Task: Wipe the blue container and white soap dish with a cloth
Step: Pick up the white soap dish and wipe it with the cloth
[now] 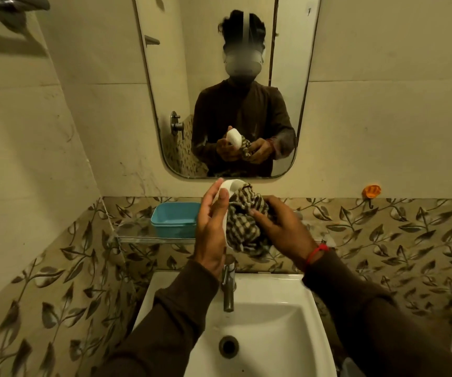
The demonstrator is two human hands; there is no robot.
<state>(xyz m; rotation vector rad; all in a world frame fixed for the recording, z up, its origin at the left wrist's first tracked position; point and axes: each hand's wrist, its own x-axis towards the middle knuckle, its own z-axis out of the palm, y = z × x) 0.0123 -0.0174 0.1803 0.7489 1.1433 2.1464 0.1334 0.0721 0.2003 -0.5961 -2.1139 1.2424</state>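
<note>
Hands working above sink (246, 346), near frame centre. Left hand (211, 229) gripping white soap dish (229, 187), fingers curling round its edge, tilting it up. Right hand (279, 227) closing on bunched checked cloth (244, 221), pressing it into dish. Blue container (174, 220) sitting on glass shelf (138, 236), at nine o'clock from hands, untouched.
</note>
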